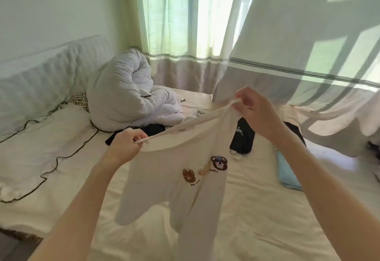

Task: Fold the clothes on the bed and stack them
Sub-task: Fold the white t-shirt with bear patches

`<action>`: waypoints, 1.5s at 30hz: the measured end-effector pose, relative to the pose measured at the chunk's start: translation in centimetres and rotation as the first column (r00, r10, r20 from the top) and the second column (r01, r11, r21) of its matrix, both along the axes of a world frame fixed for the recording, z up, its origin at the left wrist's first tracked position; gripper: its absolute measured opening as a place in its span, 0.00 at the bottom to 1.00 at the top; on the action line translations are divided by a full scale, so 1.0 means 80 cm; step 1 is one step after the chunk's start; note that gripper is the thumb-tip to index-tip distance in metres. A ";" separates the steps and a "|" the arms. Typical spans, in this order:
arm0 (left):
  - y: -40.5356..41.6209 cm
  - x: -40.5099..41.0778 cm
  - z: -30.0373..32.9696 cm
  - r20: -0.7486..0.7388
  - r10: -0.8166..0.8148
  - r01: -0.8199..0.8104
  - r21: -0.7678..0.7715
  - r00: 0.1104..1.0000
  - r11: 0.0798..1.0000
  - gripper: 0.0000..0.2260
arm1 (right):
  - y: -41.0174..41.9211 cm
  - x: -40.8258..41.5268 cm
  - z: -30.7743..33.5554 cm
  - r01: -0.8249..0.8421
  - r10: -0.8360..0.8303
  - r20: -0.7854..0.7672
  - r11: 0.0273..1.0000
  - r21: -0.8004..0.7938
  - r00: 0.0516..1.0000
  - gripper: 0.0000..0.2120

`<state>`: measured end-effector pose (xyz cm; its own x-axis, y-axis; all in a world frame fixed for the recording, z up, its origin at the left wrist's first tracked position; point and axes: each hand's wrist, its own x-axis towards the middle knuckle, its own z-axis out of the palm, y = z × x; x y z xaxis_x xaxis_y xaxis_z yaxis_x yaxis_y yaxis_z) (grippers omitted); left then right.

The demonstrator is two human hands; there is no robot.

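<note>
Both arms are extended over the bed (pixel 257 209). Left hand (pixel 125 147) pinches one end of the waistband of the cream trousers (pixel 174 178); right hand (pixel 257 114), raised higher, pinches the other end. The garment hangs, legs apparently clear of the sheet.
</note>
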<state>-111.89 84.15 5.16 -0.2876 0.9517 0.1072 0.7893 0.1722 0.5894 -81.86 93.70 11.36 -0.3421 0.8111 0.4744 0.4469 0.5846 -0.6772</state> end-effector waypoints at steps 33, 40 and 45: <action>-0.119 -0.102 0.068 0.644 0.344 -0.571 0.177 0.683 0.802 0.12 | -0.018 -0.121 -0.017 -0.470 0.359 -0.305 0.702 -0.535 0.882 0.09; -0.175 -0.099 0.036 0.606 0.406 -0.505 -0.009 0.684 0.863 0.12 | -0.030 -0.139 -0.054 -0.377 0.399 -0.140 0.613 -0.694 0.906 0.07; -0.221 -0.093 0.042 0.636 0.376 -0.398 -0.117 0.674 0.910 0.10 | -0.038 -0.156 -0.049 -0.391 0.376 -0.144 0.744 -0.542 0.915 0.07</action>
